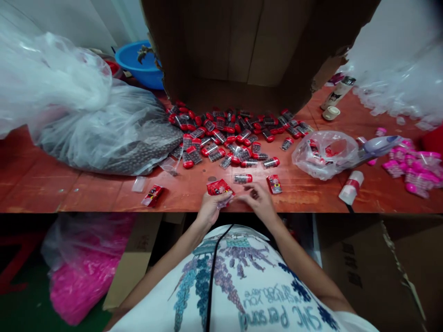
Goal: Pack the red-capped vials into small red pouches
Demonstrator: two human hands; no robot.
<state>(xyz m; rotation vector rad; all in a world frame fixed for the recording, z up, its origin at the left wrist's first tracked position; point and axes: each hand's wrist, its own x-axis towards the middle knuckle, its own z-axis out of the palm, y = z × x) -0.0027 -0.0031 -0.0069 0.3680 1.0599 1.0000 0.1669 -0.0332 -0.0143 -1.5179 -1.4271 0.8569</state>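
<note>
My left hand (209,206) is closed on a small stack of red printed labels (220,187) at the table's front edge. Close by on the right, my right hand (259,199) has its thumb and fingers pinched at the side of the stack; whatever they hold is too small to make out. Just beyond my hands lies a clear capsule-shaped container (242,178) with red ends and dark beads inside. More red printed packs lie to either side, one pack (274,184) beside my right hand and another pack (152,195) to the left.
A pile of red-ended containers (221,133) spreads before an open cardboard box (238,92). A plastic bag of dark beads (114,133) sits left. On the right are a clear bag (325,161), a tape roll (351,187), pink containers (420,168) and a bottle (338,93).
</note>
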